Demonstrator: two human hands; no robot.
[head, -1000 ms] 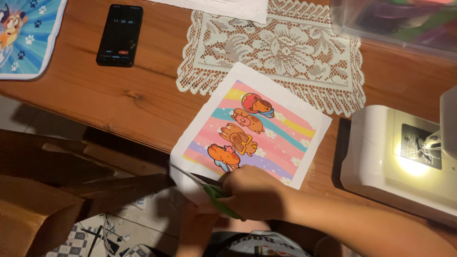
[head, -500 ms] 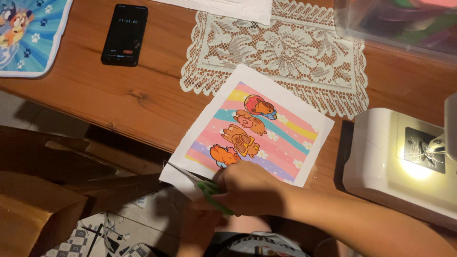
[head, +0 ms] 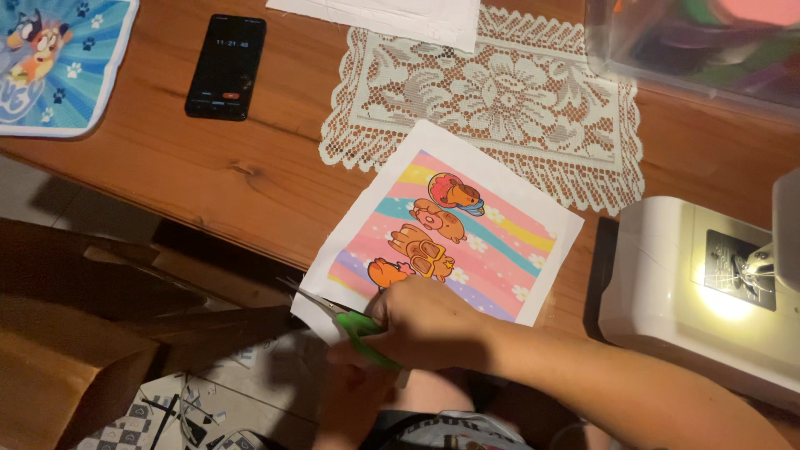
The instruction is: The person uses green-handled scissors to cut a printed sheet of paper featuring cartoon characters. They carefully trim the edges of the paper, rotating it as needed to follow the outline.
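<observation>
Item 1: our right hand [head: 429,321], fingers curled shut through the green handles of a pair of scissors [head: 337,321], blades slightly parted at the near left edge of the fabric.

Item 2: our left hand [head: 354,400], in shadow below the table edge, under the scissors; we cannot tell how its fingers are set.

Item 3: a white fabric square [head: 450,233] printed with rainbow stripes and 4 orange cartoon figures, lying tilted on the wooden table [head: 250,179], its near corner overhanging the edge.

Item 4: lace doily [head: 492,92], touching the fabric's far corner.

Item 5: black phone [head: 226,67], far left.

Item 6: white sewing machine [head: 708,292], lamp lit, right.
</observation>
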